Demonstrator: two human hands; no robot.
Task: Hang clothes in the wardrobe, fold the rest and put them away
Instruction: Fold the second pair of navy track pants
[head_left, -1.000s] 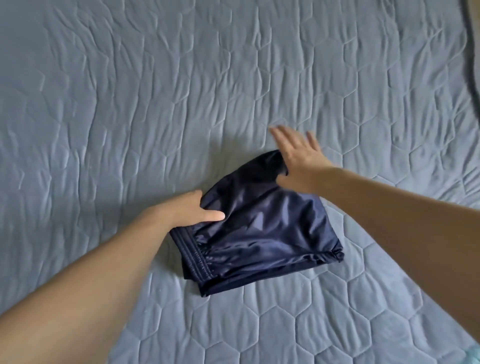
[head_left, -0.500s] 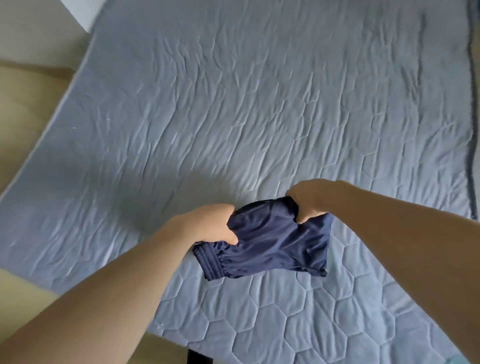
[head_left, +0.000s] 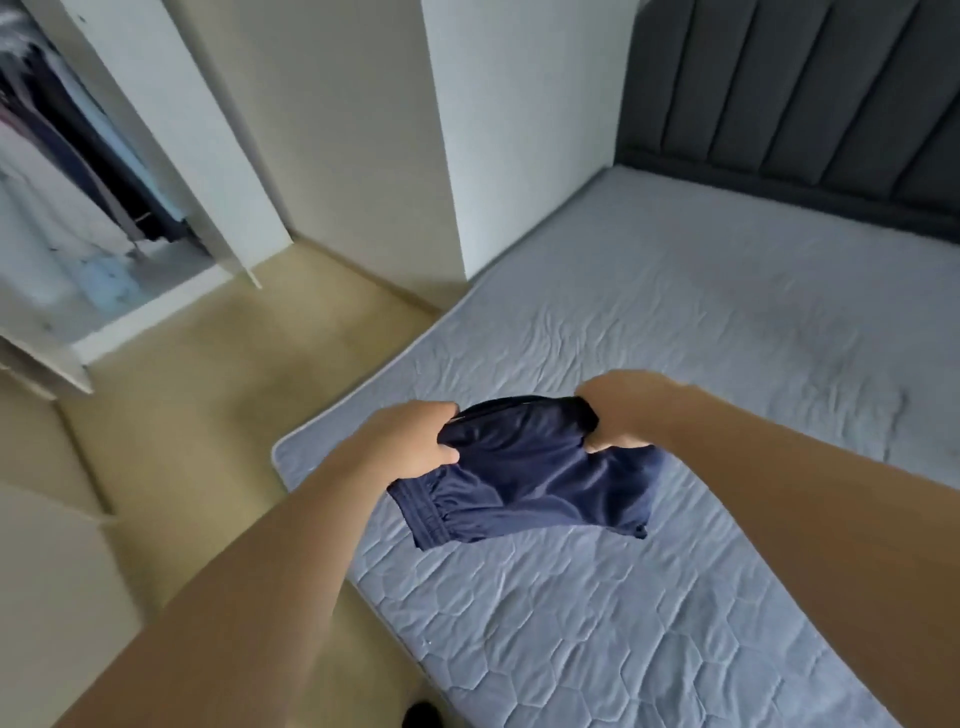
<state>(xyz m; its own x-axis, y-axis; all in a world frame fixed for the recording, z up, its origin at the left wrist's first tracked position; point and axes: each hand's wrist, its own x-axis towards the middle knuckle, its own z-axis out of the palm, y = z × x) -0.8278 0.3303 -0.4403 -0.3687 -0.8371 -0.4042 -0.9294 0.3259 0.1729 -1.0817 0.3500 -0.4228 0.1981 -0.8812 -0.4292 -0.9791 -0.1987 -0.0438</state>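
left hand: fingers curled, gripping left end of shorts
right hand: fingers curled, gripping right end
shorts: folded, navy, held above bed corner
bed: quilted grey cover
wardrobe: far left, open, clothes hanging

A wide strip of bare floor is seen between the bed and the open wardrobe. The wardrobe's inside is filled with hanging clothes, blurred here. A white wall corner juts out beside the bed.
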